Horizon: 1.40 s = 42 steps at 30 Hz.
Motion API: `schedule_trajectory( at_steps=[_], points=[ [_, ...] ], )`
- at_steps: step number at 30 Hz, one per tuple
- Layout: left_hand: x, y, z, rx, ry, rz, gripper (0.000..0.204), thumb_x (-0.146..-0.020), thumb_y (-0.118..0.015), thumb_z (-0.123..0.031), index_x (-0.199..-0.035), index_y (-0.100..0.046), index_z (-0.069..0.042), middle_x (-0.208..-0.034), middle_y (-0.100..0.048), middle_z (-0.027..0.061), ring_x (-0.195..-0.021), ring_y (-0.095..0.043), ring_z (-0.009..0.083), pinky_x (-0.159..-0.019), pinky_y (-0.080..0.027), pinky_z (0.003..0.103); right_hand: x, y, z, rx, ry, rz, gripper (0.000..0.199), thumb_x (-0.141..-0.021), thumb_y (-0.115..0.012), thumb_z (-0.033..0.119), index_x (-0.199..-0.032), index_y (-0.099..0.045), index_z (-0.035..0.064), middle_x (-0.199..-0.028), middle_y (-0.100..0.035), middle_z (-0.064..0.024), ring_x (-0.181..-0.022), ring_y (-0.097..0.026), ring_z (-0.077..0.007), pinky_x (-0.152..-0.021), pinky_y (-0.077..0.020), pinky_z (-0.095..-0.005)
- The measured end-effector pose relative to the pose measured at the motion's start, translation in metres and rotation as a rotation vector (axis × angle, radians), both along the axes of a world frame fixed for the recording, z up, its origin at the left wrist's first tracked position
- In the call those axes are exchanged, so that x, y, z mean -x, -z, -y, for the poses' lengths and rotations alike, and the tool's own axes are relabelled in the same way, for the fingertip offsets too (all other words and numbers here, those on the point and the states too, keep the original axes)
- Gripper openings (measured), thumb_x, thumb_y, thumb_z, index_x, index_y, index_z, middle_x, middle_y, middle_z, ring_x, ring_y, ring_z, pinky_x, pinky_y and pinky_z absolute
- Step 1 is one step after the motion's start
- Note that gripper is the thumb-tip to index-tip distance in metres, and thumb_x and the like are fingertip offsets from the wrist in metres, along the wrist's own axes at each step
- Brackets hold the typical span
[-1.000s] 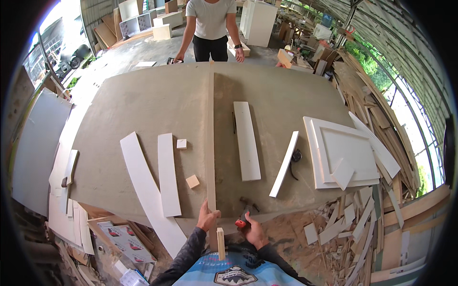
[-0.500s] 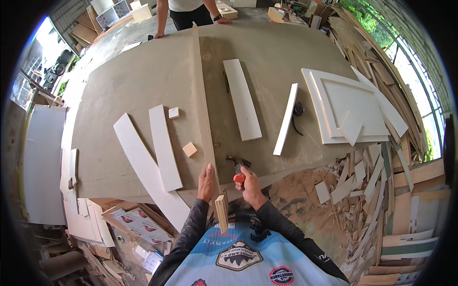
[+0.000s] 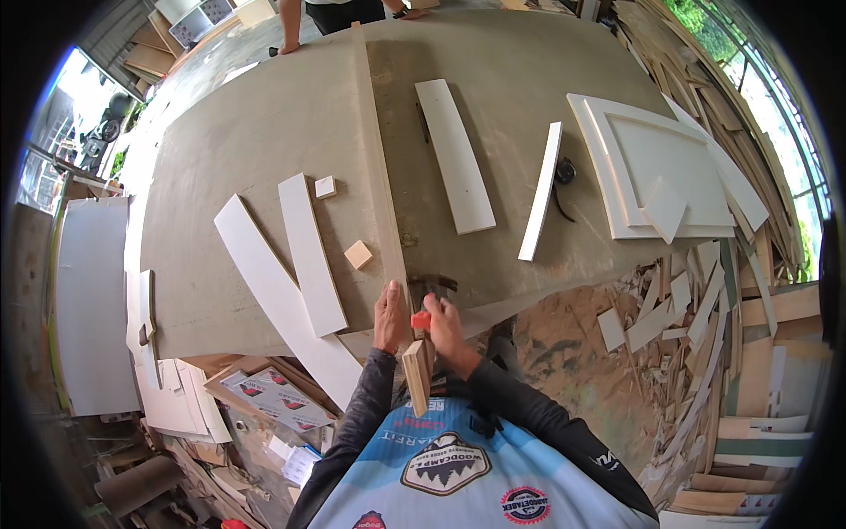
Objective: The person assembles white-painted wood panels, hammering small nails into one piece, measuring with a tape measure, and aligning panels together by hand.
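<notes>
Right hand [image 3: 443, 322] clamped on hammer [image 3: 426, 310]; left hand [image 3: 389, 316] grip unclear.

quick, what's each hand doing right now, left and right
Left hand: resting on the edge of the big board, holding nothing I can see.
Right hand: closed on a hammer.

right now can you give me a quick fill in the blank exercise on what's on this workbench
1. The right hand holds a hammer with a ____ handle.
2. The left hand rests at the table's ____ edge.
3. The small wooden block lies to the ____ of the table's centre ridge.

Missing words: red; near; left
</notes>
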<state>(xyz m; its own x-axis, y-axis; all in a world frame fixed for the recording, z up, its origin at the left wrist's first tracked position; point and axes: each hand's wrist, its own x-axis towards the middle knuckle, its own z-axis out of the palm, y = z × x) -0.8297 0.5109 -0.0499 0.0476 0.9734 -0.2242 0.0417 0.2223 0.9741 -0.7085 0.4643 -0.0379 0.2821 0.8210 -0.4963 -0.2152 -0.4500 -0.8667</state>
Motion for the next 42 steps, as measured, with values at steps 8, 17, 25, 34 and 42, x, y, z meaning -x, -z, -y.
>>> schedule_trajectory(
  at_steps=[8, 17, 25, 34, 42],
  points=[
    [-0.002, -0.007, -0.001, -0.022, 0.017, 0.022, 0.052, -0.105, -0.043, -0.041, -0.111, -0.059, 0.009, -0.112, -0.055, 0.0108, -0.109, -0.05, 0.0209, -0.101, -0.035, 0.028, -0.003, -0.019, 0.023, -0.045, 0.21, 0.129, 0.045, -0.1, -0.053, 0.037, -0.113, -0.055, -0.0058, -0.093, -0.06, -0.0103, -0.085, -0.056, -0.019, -0.077, -0.0468, -0.034],
    [0.009, -0.008, -0.003, -0.067, -0.004, -0.068, 0.051, -0.105, -0.043, -0.042, -0.102, -0.057, 0.008, -0.1, -0.049, 0.0083, -0.094, -0.046, 0.0172, -0.09, -0.037, 0.027, -0.002, -0.022, 0.02, 0.014, 0.119, -0.012, 0.052, -0.097, -0.057, 0.04, -0.118, -0.053, -0.0073, -0.107, -0.061, -0.0117, -0.094, -0.059, -0.0186, -0.078, -0.0472, -0.031],
    [0.01, -0.017, -0.007, -0.14, 0.137, -0.361, 0.05, -0.077, -0.073, -0.031, -0.108, -0.062, 0.006, -0.109, -0.053, 0.0154, -0.103, -0.054, 0.0273, -0.091, -0.045, 0.035, -0.033, -0.006, 0.012, 0.035, 0.033, -0.569, 0.017, -0.088, -0.067, 0.026, -0.086, -0.06, 0.0115, -0.071, -0.055, 0.0011, -0.058, -0.056, -0.0115, -0.051, -0.0443, -0.0271],
    [0.014, -0.048, -0.011, 0.161, 0.199, -0.235, 0.055, -0.064, -0.07, -0.011, -0.115, -0.058, 0.006, -0.113, -0.054, 0.017, -0.101, -0.056, 0.0263, -0.085, -0.049, 0.036, -0.055, -0.001, 0.003, 0.314, 0.104, -0.721, 0.017, -0.086, -0.059, 0.029, -0.084, -0.055, 0.0124, -0.064, -0.049, -0.0012, -0.051, -0.053, -0.016, -0.041, -0.0395, -0.0281],
    [0.01, -0.037, 0.021, 0.151, 0.118, -0.247, 0.075, -0.066, -0.073, -0.014, -0.133, -0.047, 0.009, -0.132, -0.053, 0.0233, -0.124, -0.05, 0.0306, -0.104, -0.04, 0.036, -0.098, -0.022, -0.044, 0.184, 0.125, -0.594, 0.023, -0.093, -0.057, 0.034, -0.082, -0.054, 0.0136, -0.067, -0.049, 0.0008, -0.048, -0.045, -0.0109, -0.038, -0.0288, -0.0257]
  ],
)
